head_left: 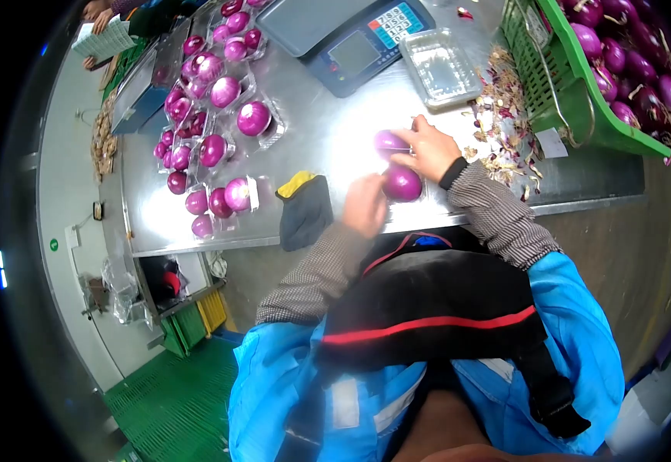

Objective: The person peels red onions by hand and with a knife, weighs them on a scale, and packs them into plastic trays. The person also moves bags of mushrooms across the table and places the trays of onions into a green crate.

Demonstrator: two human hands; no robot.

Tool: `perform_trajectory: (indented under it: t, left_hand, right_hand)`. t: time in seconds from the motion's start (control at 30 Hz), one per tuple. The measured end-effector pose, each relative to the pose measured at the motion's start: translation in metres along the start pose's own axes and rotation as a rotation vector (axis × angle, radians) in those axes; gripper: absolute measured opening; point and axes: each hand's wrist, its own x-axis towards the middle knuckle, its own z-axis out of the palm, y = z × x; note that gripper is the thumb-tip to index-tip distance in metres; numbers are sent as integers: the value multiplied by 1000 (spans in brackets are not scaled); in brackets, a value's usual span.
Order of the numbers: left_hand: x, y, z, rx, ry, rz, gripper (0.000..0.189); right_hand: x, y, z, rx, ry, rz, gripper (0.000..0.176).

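Two purple onions lie between my hands near the table's front edge, apparently in a clear tray whose outline is hard to see. My right hand [431,150] reaches over them from the right, its fingers bent against the upper onion [389,143]. The lower onion [403,183] sits just below those fingers. On the left side, my left hand [365,205] is blurred beside the lower onion, and its fingertips are not clear. An empty clear tray [440,69] stands above my right hand, next to the grey scale [353,54].
Packed onions in clear trays [225,92] cover the table's left part. A green crate [539,73] of onions is at the right, beside loose skins [497,108]. A dark cloth [305,212] lies left of my hands. Another person's hand [102,21] holds a sheet.
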Motion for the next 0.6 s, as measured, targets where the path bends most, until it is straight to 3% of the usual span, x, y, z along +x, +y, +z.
perform_trajectory:
  t: [0.07,0.1,0.13,0.2,0.23,0.27,0.3,0.37,0.4,0.47,0.5,0.57,0.6]
  left_hand:
    - [-17,-2,-2,-28,-50,-398,47]
    - [-23,-4,1,-47,-71,-597,47]
    - [-27,-8,9,-221,-179,-847,46]
    - [-38,-9,36,-260,-167,-793,41]
    - [-31,-4,40,-349,-118,-876,40]
    - [-19,1,39,-617,-113,-1172,38]
    - [-23,-3,46,-629,-35,-1150,32]
    - [-32,-13,57,-677,49,-1140,29]
    - [-28,-18,51,-693,51,-1187,30]
    - [-34,-33,41,-582,116,-993,32]
    - [-46,-50,42,-442,180,-751,32]
    - [-15,-41,-19,-1118,321,-1176,31]
    - [-16,-56,-33,-1140,378,-1166,30]
  right_hand:
    - [-4,2,-7,178,37,173,43]
    - [-5,25,7,169,176,137,45]
    - [-5,31,7,210,146,227,46]
    - [-1,40,13,286,67,361,49]
    - [-1,43,25,321,14,398,49]
    - [-2,50,40,373,-24,410,49]
    - [-4,60,59,422,-64,418,48]
    - [-11,85,98,556,151,283,42]
    - [-8,66,84,468,96,312,39]
    - [-2,22,55,419,87,330,34]
    - [6,6,50,461,131,311,32]
    - [29,-34,26,550,5,363,35]
    - [39,-57,15,610,-6,303,37]
